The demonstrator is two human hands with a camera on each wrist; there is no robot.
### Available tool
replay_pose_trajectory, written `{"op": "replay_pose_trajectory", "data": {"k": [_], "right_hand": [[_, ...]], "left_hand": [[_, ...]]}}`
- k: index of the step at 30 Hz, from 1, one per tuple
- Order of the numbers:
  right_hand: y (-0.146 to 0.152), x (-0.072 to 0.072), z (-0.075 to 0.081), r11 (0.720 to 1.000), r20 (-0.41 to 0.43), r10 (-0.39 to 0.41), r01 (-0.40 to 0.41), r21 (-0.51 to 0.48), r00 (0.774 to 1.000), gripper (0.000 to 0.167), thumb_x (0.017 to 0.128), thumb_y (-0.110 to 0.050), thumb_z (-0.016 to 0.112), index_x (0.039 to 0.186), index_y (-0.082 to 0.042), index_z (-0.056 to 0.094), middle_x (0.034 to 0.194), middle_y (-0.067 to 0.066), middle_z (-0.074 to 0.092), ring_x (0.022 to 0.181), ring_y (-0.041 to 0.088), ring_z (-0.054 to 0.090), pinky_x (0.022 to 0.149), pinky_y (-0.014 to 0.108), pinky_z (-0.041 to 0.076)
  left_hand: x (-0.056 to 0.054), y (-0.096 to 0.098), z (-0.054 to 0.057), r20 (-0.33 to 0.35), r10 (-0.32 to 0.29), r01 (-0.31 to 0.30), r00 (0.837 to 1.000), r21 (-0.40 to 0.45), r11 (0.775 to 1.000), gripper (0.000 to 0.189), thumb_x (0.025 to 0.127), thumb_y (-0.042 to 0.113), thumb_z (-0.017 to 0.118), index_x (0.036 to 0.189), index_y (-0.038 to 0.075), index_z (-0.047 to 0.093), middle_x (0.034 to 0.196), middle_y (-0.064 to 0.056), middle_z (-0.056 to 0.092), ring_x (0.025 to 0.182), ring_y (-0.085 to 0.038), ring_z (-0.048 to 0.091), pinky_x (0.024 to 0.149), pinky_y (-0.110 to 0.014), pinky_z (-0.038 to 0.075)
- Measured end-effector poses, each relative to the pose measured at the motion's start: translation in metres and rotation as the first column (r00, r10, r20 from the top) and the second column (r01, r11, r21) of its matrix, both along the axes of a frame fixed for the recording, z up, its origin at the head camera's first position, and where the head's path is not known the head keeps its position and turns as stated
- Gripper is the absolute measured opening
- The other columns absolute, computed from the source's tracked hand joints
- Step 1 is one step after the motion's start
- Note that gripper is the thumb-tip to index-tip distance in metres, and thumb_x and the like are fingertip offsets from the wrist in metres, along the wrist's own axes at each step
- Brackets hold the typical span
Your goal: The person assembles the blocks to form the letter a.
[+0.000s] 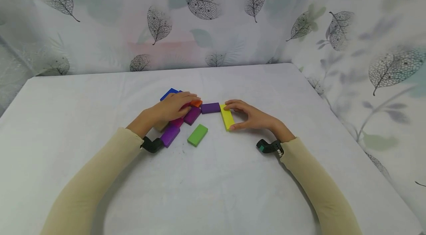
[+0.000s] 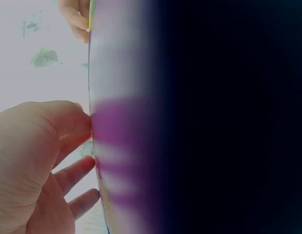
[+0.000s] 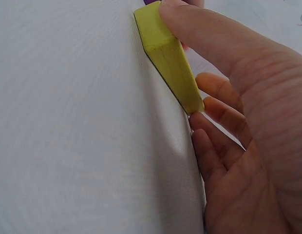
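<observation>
Wht. cloth, bright yellow blk. — flat, rect.

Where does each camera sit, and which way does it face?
Head: on the person's head, facing forward and down at the white table; left hand, right hand and sleeves show.
Left wrist: on that wrist, toward blurred purple shapes; its hand and the other's fingers show.
Right wrist: on that wrist, toward the yellow block; its hand shows.
Shared: head and right-wrist views show the yellow block.
</observation>
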State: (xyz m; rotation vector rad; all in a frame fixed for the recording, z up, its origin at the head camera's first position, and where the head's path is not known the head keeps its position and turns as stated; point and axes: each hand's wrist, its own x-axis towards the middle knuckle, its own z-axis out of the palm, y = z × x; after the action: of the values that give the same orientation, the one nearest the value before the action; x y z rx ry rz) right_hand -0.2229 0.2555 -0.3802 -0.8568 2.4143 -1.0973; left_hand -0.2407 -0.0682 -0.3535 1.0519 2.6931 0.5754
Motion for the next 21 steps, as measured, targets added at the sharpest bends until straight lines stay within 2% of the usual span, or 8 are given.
{"op": "replay_pose_trajectory", "data": {"k": [4,16,21], "right_hand": [[-0.001,0.0004,0.0006,1.0,0.001,0.005,-0.005,-0.008,1.0,0.065,0.082,-0.017,0.079,0.14,-0.011,0.05,0.154,0.006,0.032,0.144,0.024,0.026,0.118,0.046,0.019],[-0.0009,0.0013,0.0008,1.0,0.002,0.002,-0.001,-0.017,1.0,0.065,0.081,-0.016,0.08,0.139,-0.01,0.05,0.153,0.006,0.032,0.142,0.024,0.029,0.118,0.046,0.02],[-0.0012,0.0012,0.0011,1.0,0.003,0.002,-0.001,-0.017,1.0,0.065,0.082,-0.017,0.08,0.139,-0.01,0.05,0.154,0.006,0.032,0.142,0.024,0.029,0.118,0.046,0.02]], "left_hand": [[0.0005,-0.0005,-0.0006,-0.008,-0.011,0.011,1.0,-0.024,1.0,0.047,0.1,0.013,0.047,0.147,0.008,0.043,0.152,-0.014,0.038,0.145,-0.034,0.025,0.113,-0.059,0.021],[0.0057,-0.0028,0.003,-0.043,-0.038,0.037,0.998,-0.026,0.999,0.046,0.1,0.013,0.049,0.145,0.005,0.044,0.15,-0.015,0.041,0.143,-0.035,0.03,0.114,-0.056,0.024],[0.0074,-0.0078,0.008,-0.016,-0.065,0.065,0.998,-0.017,0.998,0.045,0.1,0.013,0.05,0.145,0.006,0.045,0.149,-0.013,0.043,0.14,-0.033,0.035,0.113,-0.052,0.03]]}}
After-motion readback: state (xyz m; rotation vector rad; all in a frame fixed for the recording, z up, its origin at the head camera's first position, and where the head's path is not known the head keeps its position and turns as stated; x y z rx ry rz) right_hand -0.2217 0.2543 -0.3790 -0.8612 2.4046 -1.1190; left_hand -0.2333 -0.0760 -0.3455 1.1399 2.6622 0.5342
